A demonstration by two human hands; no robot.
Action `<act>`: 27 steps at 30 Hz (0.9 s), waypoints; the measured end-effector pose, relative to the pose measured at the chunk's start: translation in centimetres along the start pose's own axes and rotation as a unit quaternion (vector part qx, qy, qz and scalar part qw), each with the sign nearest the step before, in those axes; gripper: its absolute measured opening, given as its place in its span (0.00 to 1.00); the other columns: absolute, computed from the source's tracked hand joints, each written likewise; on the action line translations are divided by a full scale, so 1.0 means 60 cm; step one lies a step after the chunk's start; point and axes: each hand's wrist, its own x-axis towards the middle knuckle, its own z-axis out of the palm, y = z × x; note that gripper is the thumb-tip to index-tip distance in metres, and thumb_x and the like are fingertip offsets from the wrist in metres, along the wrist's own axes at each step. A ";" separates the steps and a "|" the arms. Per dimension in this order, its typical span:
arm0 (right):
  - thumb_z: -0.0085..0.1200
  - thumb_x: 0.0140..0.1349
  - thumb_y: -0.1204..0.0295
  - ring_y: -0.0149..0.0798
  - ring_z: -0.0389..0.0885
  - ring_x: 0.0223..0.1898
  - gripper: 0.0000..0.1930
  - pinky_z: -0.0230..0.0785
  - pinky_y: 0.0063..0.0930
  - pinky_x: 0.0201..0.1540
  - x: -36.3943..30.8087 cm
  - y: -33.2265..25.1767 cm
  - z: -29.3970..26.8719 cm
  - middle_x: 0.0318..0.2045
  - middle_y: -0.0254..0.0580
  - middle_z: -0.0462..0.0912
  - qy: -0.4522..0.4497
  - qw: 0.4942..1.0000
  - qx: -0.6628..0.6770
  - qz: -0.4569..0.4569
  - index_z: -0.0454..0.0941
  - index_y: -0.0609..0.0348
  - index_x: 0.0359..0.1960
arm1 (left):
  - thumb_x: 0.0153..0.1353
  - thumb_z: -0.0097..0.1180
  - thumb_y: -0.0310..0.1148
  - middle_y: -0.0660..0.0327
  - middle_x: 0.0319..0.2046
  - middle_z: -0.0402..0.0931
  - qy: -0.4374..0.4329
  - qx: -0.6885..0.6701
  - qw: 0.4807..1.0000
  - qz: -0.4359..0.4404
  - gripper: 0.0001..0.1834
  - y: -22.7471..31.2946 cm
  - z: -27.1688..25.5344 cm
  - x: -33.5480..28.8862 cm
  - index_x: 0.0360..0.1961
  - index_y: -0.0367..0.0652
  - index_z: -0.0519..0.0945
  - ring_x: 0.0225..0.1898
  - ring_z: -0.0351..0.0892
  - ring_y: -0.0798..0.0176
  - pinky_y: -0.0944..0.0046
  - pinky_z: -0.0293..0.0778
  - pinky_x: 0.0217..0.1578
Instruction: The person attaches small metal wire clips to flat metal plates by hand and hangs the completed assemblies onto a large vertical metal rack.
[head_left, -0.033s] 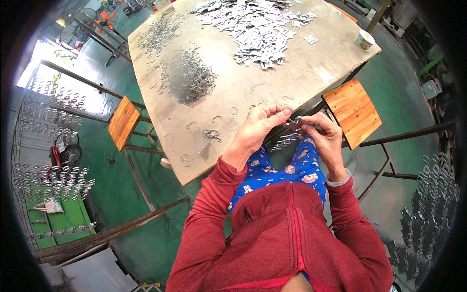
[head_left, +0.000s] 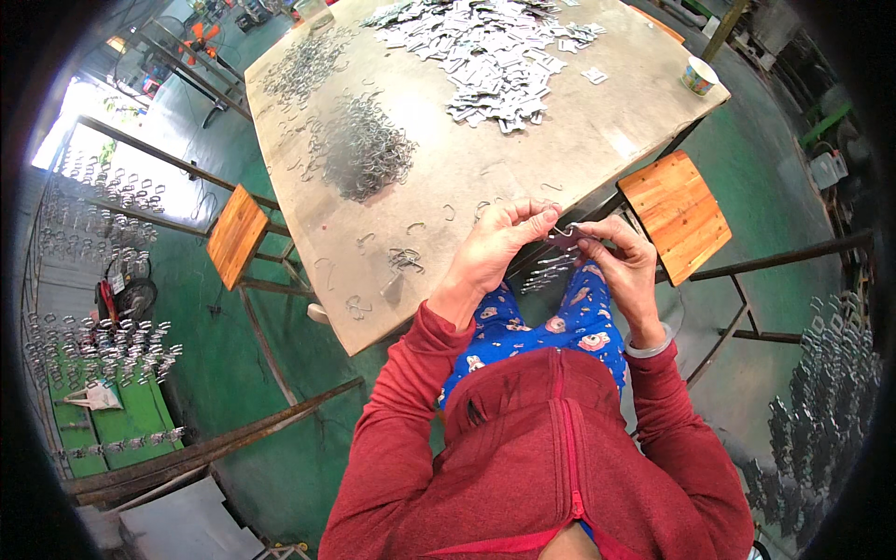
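Note:
My left hand (head_left: 509, 238) is closed in a pinch on a small bent wire hook (head_left: 560, 228), just past the table's near edge. Close beside it, my right hand (head_left: 625, 257) pinches a small flat grey metal piece (head_left: 566, 240) between thumb and fingers. The hook meets this piece, but I cannot tell whether it passes through it. Below the hands, over my lap, hang several linked metal pieces (head_left: 546, 271). Loose wire hooks (head_left: 405, 259) lie on the table to the left of my left hand.
The table (head_left: 439, 177) bears a heap of wire hooks (head_left: 369, 149), a large pile of flat metal pieces (head_left: 504, 65) and a paper cup (head_left: 699, 77). Wooden stools stand left (head_left: 237, 235) and right (head_left: 677, 215). Strings of metal pieces hang at the left (head_left: 103, 350) and right (head_left: 826, 401).

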 end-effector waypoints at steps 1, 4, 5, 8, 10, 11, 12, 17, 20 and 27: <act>0.51 0.54 0.87 0.27 0.75 0.29 0.10 0.70 0.17 0.31 -0.002 0.001 0.003 0.30 0.36 0.75 0.001 1.000 -0.003 -0.010 0.79 0.66 0.37 | 0.58 0.57 0.35 0.62 0.37 0.76 0.002 -0.008 1.000 -0.003 0.15 0.000 0.000 -0.002 0.42 0.35 0.76 0.37 0.74 0.69 0.71 0.70 0.41; 0.49 0.53 0.88 0.27 0.76 0.29 0.12 0.69 0.17 0.32 0.001 0.011 0.009 0.29 0.37 0.75 0.005 0.997 -0.038 -0.070 0.79 0.65 0.37 | 0.58 0.58 0.35 0.61 0.38 0.75 0.036 -0.023 0.999 0.016 0.16 0.006 0.006 -0.005 0.42 0.35 0.76 0.36 0.74 0.68 0.71 0.70 0.40; 0.49 0.51 0.89 0.28 0.76 0.29 0.14 0.69 0.18 0.32 -0.001 0.003 0.003 0.28 0.37 0.75 0.006 0.990 -0.108 -0.094 0.80 0.63 0.37 | 0.58 0.58 0.35 0.61 0.38 0.75 0.024 -0.022 0.999 0.013 0.16 0.011 0.016 -0.003 0.42 0.35 0.76 0.36 0.74 0.68 0.71 0.70 0.40; 0.50 0.49 0.89 0.28 0.76 0.29 0.14 0.69 0.19 0.31 -0.002 -0.027 -0.014 0.26 0.38 0.76 0.049 0.986 -0.115 -0.110 0.80 0.62 0.36 | 0.58 0.57 0.32 0.61 0.38 0.75 -0.007 0.009 1.000 0.024 0.11 0.030 0.054 0.006 0.39 0.36 0.77 0.38 0.74 0.68 0.71 0.69 0.41; 0.55 0.48 0.85 0.34 0.77 0.30 0.12 0.70 0.25 0.32 0.003 -0.030 -0.034 0.27 0.40 0.79 0.064 0.967 -0.193 -0.153 0.81 0.59 0.34 | 0.56 0.57 0.28 0.57 0.34 0.75 0.082 0.262 0.935 0.226 0.06 0.018 0.078 0.022 0.33 0.38 0.78 0.38 0.74 0.65 0.67 0.70 0.39; 0.58 0.47 0.83 0.37 0.77 0.32 0.13 0.71 0.28 0.36 0.000 -0.025 -0.047 0.30 0.41 0.79 0.087 0.952 -0.222 -0.192 0.80 0.59 0.36 | 0.54 0.58 0.26 0.56 0.35 0.74 0.068 0.357 0.890 0.275 0.05 0.028 0.106 0.024 0.32 0.38 0.78 0.39 0.74 0.61 0.65 0.69 0.40; 0.59 0.47 0.81 0.37 0.78 0.34 0.14 0.71 0.29 0.38 -0.009 -0.036 -0.057 0.32 0.42 0.79 0.119 0.949 -0.224 -0.188 0.79 0.59 0.39 | 0.53 0.58 0.25 0.54 0.36 0.73 0.047 0.435 0.837 0.329 0.05 0.037 0.135 0.024 0.32 0.38 0.78 0.41 0.73 0.58 0.62 0.69 0.42; 0.60 0.49 0.83 0.36 0.78 0.34 0.09 0.70 0.26 0.37 -0.023 -0.084 -0.048 0.31 0.43 0.79 0.165 0.929 -0.079 -0.321 0.78 0.64 0.34 | 0.49 0.55 0.19 0.54 0.38 0.70 0.000 0.440 0.804 0.400 0.05 0.082 0.220 -0.004 0.29 0.37 0.75 0.44 0.69 0.55 0.59 0.63 0.47; 0.58 0.49 0.86 0.37 0.78 0.35 0.09 0.71 0.25 0.36 -0.055 -0.135 -0.063 0.30 0.43 0.79 0.211 0.908 -0.045 -0.360 0.78 0.66 0.34 | 0.55 0.54 0.22 0.53 0.42 0.70 -0.041 0.386 0.811 0.438 0.03 0.085 0.268 -0.010 0.31 0.35 0.77 0.48 0.68 0.55 0.56 0.63 0.51; 0.53 0.48 0.91 0.38 0.78 0.31 0.08 0.74 0.26 0.33 -0.142 -0.323 -0.157 0.29 0.50 0.79 0.283 0.852 -0.081 -0.433 0.78 0.68 0.29 | 0.59 0.51 0.24 0.56 0.39 0.73 -0.154 0.315 0.875 0.332 0.08 0.047 0.256 0.029 0.36 0.30 0.78 0.42 0.72 0.63 0.68 0.67 0.45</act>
